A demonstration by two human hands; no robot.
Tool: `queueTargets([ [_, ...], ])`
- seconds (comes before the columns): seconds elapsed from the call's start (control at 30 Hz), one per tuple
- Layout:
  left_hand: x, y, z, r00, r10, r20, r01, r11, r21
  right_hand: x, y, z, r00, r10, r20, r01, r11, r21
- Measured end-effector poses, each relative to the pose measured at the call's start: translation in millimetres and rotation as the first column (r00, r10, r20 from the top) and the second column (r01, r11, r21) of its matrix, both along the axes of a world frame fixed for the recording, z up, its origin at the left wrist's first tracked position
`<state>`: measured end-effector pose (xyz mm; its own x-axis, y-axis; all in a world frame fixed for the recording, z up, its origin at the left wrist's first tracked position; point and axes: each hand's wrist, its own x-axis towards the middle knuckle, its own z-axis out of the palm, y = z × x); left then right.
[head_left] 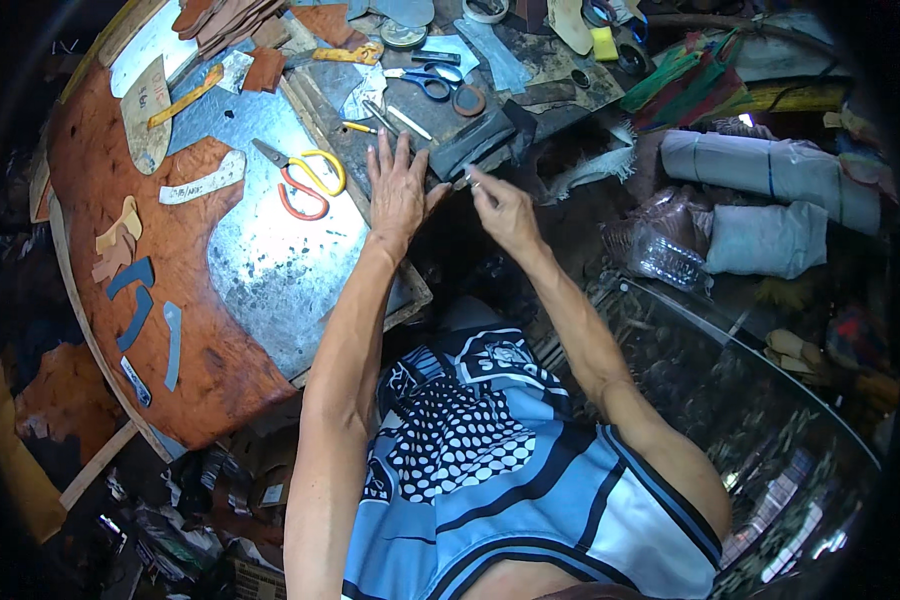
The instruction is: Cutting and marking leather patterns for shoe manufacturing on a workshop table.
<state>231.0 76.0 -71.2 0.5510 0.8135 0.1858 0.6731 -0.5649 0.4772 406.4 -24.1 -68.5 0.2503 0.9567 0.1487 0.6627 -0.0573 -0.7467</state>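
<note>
My left hand (398,190) lies flat, fingers spread, on the near edge of the cluttered worktable. Just right of its fingertips is a folded black piece (475,142) at the table's edge. My right hand (507,212) is closed, thumb and fingers pinched together close to that black piece. A small pale tip shows at its fingers, too small to name. Left of my left hand, scissors with red and yellow handles (288,162) lie spread on a shiny metal sheet (280,260). Beyond my left fingertips are a white pen-like stick (410,123) and blue-handled scissors (425,79).
Brown leather (200,375) covers the left part of the table, with blue cut pieces (138,320), a white strip (205,182) and a beige template (142,120) on it. Wrapped rolls (760,170), clear plastic packaging (665,255) and a white bundle (770,240) lie at right.
</note>
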Motion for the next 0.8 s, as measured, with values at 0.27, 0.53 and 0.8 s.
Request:
queueTargets([
  [0.27,-1,-1,1,0.999,-0.022,-0.026,0.021,1.0,-0.015,43,9,18,0.931,-0.116,0.345,0.109,0.993,0.04],
  [0.53,-3,-2,-1,1.0,-0.015,-0.01,0.015,1.0,-0.003,1,-1,19,0.89,0.087,0.447,-0.098,0.995,0.001],
  [0.8,-1,-4,1,1.0,-0.024,-0.012,0.023,0.999,-0.022,28,1,19,0.883,0.034,0.467,-0.027,0.999,-0.022],
])
